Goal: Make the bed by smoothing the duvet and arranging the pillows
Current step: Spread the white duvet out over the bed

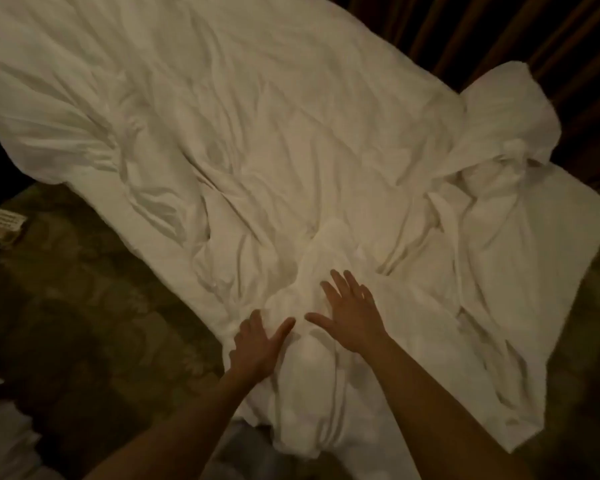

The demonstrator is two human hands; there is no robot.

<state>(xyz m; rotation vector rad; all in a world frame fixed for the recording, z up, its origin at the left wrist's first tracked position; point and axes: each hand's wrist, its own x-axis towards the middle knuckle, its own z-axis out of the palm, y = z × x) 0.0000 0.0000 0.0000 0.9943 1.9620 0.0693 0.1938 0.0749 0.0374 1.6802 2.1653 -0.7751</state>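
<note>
Single head-worn wide-angle view, looking forward and steeply down from the near edge of the bed [568,216]. Close over both forearms, left hand [257,344] and right hand [350,320] near the bottom centre. Duvet [257,133] running far and left; carpet [84,306] at near left, curtain [499,36] at far right.

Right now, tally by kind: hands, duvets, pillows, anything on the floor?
Hands: 2, left hand and right hand, both flat on the duvet
Duvet: 1, white, wrinkled
Pillow: 1, far right
Paper item on floor: 1
Total: 5
</note>
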